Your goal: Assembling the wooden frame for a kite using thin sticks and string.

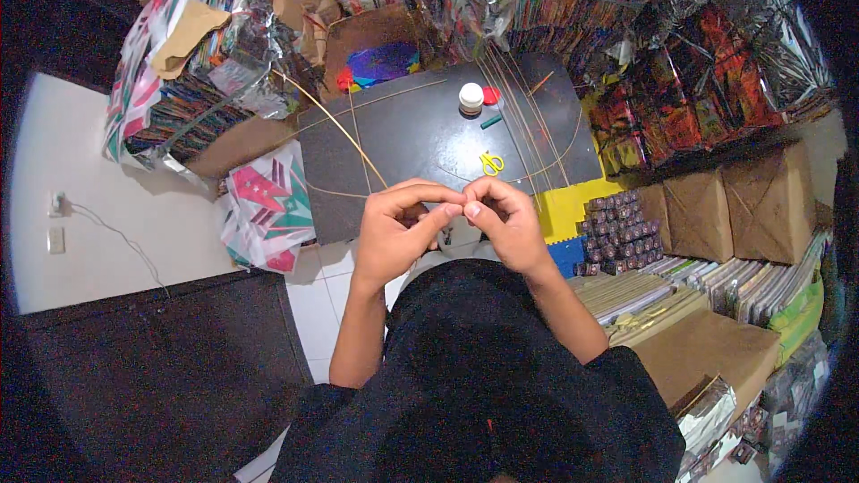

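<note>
My left hand [394, 224] and my right hand [506, 225] meet fingertip to fingertip in front of my body, thumbs and forefingers pinched. Whatever lies between the tips is too small to make out. A thin light-brown stick [335, 125] slants from the upper left down to my left hand, where its end is hidden. A second, thinner stick [353, 134] crosses it. Beyond my hands is a dark table [412, 130]. On it lie yellow-handled scissors [491, 164], a white-capped jar [471, 98], a red lid [491, 95], a small green stick-like piece [492, 122] and several long thin sticks [523, 130].
Tall bundles of wrapped, colourful sheets [573, 9] stand behind the table. To the right are stacked small dark packs [617, 228], brown paper parcels [761, 201] and piled sheets [662, 304]. A patterned plastic bag [268, 206] sits at the table's left edge, near a white wall [98, 197].
</note>
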`<state>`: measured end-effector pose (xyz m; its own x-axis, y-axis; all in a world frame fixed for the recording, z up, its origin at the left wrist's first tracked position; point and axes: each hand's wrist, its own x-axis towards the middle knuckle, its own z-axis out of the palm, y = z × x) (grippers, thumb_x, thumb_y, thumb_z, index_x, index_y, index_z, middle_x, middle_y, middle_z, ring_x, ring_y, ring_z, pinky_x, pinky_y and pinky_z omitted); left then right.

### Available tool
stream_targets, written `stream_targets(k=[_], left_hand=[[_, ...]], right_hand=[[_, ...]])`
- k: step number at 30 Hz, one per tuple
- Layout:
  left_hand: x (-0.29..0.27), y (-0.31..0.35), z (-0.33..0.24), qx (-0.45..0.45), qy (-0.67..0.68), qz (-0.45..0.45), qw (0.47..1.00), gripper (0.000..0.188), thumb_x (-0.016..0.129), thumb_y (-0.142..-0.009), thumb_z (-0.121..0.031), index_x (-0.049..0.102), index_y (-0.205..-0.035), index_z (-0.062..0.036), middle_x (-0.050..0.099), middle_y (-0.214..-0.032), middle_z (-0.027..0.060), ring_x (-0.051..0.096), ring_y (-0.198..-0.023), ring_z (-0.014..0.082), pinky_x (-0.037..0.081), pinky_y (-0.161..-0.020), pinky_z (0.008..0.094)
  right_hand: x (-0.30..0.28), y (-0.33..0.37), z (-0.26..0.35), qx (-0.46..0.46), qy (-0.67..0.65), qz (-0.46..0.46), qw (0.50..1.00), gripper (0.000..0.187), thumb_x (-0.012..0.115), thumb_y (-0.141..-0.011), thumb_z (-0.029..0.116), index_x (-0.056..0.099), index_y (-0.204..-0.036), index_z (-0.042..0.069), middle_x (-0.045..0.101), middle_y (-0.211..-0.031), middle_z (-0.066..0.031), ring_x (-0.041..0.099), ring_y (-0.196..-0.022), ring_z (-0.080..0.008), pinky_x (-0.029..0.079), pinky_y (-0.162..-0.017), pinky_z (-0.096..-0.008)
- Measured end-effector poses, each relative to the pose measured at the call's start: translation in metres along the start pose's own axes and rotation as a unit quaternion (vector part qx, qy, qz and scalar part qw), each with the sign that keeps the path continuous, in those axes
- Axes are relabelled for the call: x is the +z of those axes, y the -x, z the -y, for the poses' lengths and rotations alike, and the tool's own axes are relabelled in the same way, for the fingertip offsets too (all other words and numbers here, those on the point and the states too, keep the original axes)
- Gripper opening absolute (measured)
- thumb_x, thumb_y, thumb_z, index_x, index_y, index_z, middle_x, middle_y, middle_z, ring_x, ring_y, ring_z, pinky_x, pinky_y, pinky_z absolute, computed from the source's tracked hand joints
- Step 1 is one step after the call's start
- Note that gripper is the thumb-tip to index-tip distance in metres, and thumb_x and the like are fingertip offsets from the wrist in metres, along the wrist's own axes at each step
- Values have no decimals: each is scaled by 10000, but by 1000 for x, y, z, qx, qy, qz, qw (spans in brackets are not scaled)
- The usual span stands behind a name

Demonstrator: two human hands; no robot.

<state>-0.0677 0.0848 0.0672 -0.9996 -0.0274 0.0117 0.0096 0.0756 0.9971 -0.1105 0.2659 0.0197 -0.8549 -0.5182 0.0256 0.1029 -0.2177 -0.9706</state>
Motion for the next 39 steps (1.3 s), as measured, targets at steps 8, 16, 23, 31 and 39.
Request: stream_targets(k=[8,16,23,31,39], left_hand=[[0,1,1,3,0,-11,1000,137,728,-885,-38,765,-1016,-20,706,-937,55,583,-596,19,446,-482,168],[-2,4,2,-6,-6,-6,1000,131,730,-882,-29,764,-1007,-17,708,-939,52,569,-594,9,419,-483,165],[0,6,-3,-7,3,9,1000,133,730,-880,-27,759,-1008,-10,708,-945,47,567,-608,5,418,-496,161],[-1,8,-2,-10,-34,27,999,114,737,-865,-44,761,-969,-5,707,-923,61,587,-593,48,443,-483,197],[-1,10,-1,-16,-49,27,998,118,749,-855,-51,770,-968,-26,718,-906,26,515,-588,6,378,-490,178]], right_hand=[[5,2,1,-24,48,-32,998,127,616,-974,150,603,-966,25,596,-903,-6,564,-872,-92,473,-812,-272],[9,4,4,-37,59,-16,997,152,580,-1003,189,570,-1000,37,489,-852,56,422,-764,-33,367,-671,-213],[9,3,7,-92,140,-23,986,162,571,-955,160,558,-900,9,568,-826,-56,571,-744,-131,480,-683,-298],[11,5,1,-129,214,-60,966,140,576,-890,129,523,-850,6,504,-777,-43,451,-703,-119,395,-643,-283],[9,7,2,-154,258,-71,951,133,585,-880,121,529,-861,3,515,-790,-71,481,-706,-152,410,-659,-297]])
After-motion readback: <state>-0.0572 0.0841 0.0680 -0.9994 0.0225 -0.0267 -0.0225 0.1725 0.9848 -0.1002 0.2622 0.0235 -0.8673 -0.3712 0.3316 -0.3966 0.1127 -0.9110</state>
